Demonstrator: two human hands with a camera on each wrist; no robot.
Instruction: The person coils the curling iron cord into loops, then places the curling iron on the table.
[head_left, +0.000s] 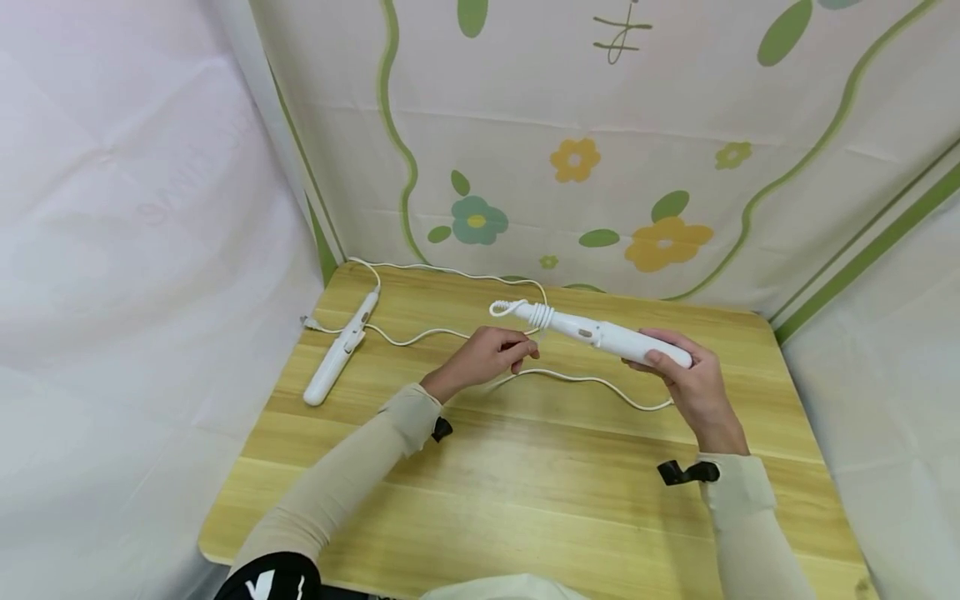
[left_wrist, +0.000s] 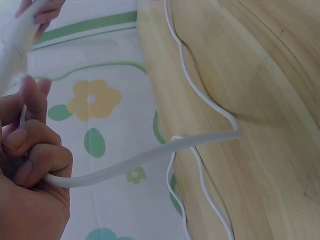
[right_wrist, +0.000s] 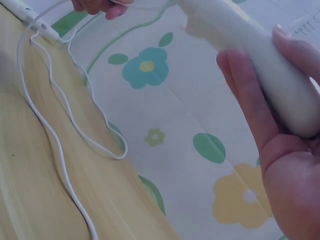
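Observation:
My right hand (head_left: 701, 387) grips a white hair iron (head_left: 622, 340) by its thick rounded end, above the wooden table. Several turns of its white cord (head_left: 540, 316) wrap the narrow end, beside a coiled strain relief. Just below that end is my left hand (head_left: 487, 358). In the left wrist view its curled fingers hold the cord (left_wrist: 125, 165), which trails down from the fist towards the tabletop. The right wrist view shows fingers and thumb on either side of the iron's body (right_wrist: 260, 55).
A second white hair iron (head_left: 333, 362) lies at the table's left side, its cord (head_left: 450, 271) looping along the back edge. A plug (head_left: 310, 322) rests near the left edge. More cord (head_left: 585, 379) snakes across the wooden table (head_left: 525, 492). Flower-patterned cloth (head_left: 525, 108) hangs behind.

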